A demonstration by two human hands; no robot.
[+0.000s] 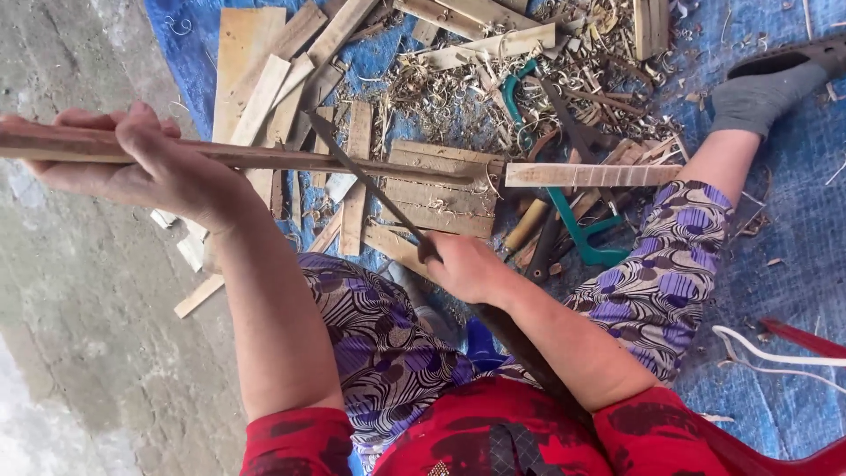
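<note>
A blue tarp [793, 264] on the ground carries scattered wood slats [256, 97], curled shavings [458, 84] and a green-framed saw [573, 225]. Above it the left hand [145, 163], fingers wrapped tight, grips 1 long wooden strip [352, 161] held level. The right hand [471, 269], fingers closed, clasps a long dark blade [370, 189] whose edge meets that strip.

Beyond the fingers: blue tarp [793, 203], cut wooden slats [256, 79], curled wood shavings [458, 88], green-framed saw [573, 220]; grey sock [762, 92] far right.
</note>
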